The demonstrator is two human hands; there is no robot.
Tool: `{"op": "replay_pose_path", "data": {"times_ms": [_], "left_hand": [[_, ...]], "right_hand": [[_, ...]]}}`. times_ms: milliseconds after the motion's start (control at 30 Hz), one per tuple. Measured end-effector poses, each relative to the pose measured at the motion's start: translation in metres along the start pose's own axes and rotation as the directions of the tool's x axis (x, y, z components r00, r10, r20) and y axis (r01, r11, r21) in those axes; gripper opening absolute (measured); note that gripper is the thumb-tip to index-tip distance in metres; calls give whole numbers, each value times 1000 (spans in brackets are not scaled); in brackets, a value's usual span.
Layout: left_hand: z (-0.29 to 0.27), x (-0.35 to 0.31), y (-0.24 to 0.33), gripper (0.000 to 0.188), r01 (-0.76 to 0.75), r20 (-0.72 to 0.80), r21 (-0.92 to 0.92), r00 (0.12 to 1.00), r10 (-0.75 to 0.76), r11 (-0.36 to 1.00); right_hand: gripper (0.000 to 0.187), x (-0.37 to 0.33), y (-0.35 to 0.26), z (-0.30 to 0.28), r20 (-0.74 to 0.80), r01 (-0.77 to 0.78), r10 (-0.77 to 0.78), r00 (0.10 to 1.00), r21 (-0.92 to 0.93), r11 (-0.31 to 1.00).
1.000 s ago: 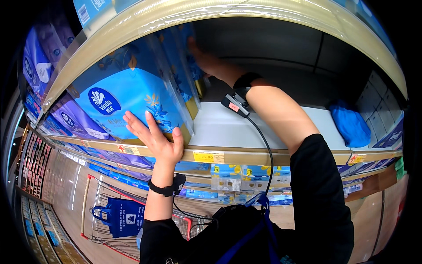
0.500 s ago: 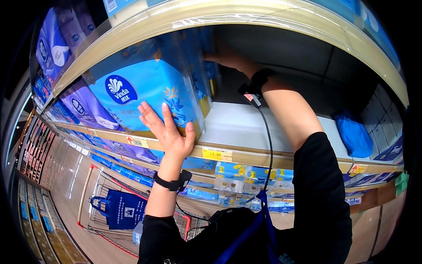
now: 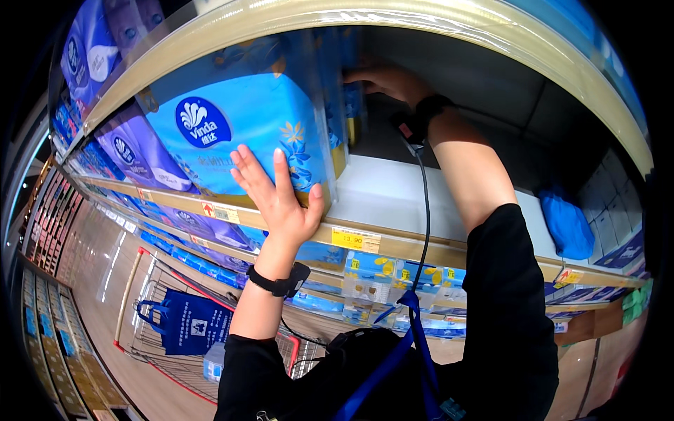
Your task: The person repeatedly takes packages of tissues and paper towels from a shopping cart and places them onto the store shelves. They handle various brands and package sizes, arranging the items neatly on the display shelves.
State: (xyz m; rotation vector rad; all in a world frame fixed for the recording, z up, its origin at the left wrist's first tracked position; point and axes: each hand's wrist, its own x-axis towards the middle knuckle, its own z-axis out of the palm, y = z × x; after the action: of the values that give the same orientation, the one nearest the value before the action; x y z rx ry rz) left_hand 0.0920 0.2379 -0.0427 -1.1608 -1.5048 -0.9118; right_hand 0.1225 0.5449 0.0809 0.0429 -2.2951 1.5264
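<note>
My left hand [image 3: 284,200] lies with spread fingers against the lower front of a large blue tissue pack [image 3: 242,116], which has a round dark-blue emblem and a floral print. The pack stands upright near the shelf's front edge. Deep inside the shelf, my right hand [image 3: 393,78] reaches leftward to the side of more blue packs [image 3: 351,91] behind the front one. Its fingers look stretched out against them, though shadow hides the tips. Both wrists wear black straps, and a cable hangs from the right one.
Purple packs [image 3: 144,154] stand left of the blue ones. On the white shelf board [image 3: 382,193] to the right lies a blue bundle [image 3: 565,224]. Another shelf's curved edge [image 3: 393,17] runs overhead. Below left stands a shopping cart [image 3: 133,302] holding a dark-blue bag [image 3: 189,323].
The whole view has shifted slightly, so the shelf and packs sit a little higher and farther right. Both hands stay at the packs in much the same pose.
</note>
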Motion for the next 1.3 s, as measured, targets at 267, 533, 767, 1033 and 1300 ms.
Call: {"op": "replay_pose_path", "data": {"times_ms": [267, 533, 767, 1033, 1300], "left_hand": [[-6, -5, -5, 79, 64, 3, -57, 998, -64, 996], [3, -22, 20, 81, 194, 145, -4, 971, -191, 981], [-59, -98, 94, 62, 437, 295, -99, 871, -393, 894], [-216, -306, 126, 36, 749, 327, 138, 582, -744, 647], [-384, -473, 93, 36, 737, 94, 668, -218, -971, -101]], "right_hand": [[41, -3, 43, 5, -66, -14, 26, 997, 186, 983], [63, -76, 7, 23, -18, -232, 232, 972, 1, 973], [49, -201, -103, 161, 414, 238, 65, 908, -638, 732], [32, -313, -86, 219, 541, 447, -151, 827, -470, 761], [43, -373, 38, 309, 697, -35, 325, 639, -396, 917]]}}
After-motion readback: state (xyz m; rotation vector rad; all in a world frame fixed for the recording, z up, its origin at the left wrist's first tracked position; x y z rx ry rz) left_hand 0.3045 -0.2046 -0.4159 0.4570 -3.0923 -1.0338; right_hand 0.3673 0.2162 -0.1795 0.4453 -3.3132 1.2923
